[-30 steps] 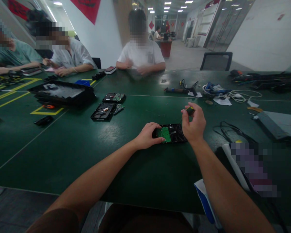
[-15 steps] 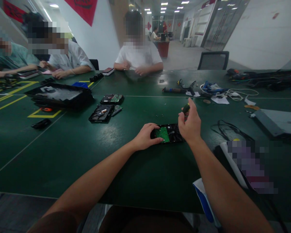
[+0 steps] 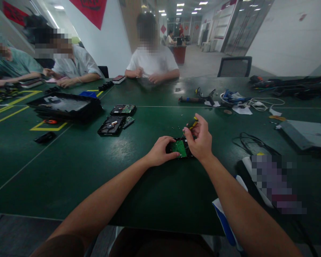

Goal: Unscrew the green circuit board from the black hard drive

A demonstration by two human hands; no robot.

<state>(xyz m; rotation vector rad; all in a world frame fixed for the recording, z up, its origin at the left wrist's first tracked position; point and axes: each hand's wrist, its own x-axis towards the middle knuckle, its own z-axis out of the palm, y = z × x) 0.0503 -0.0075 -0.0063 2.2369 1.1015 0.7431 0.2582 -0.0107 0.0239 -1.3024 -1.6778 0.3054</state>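
Note:
A black hard drive with a green circuit board [image 3: 178,147] lies flat on the green table [image 3: 149,189]. My left hand [image 3: 162,151] grips the drive's left end, thumb along the near edge and fingers at the far edge. My right hand [image 3: 200,139] is closed around a black and yellow screwdriver [image 3: 192,124], tilted with its thin shaft down toward the far edge of the board. Whether the tip touches a screw is too small to tell. The right hand covers part of the drive's right end. Several tiny screws [image 3: 176,127] lie just beyond the drive.
Left of my hands lie opened drives [image 3: 111,125] and a loose circuit board [image 3: 128,122]. Farther left stands a black tray [image 3: 66,107]. Cables [image 3: 264,103], a soldering-iron-like tool [image 3: 191,100] and a grey metal box [image 3: 305,132] lie to the right. Co-workers sit across the table.
My right hand has moved left and tipped the screwdriver, bringing its shaft down over the circuit board. My left hand has stayed on the hard drive.

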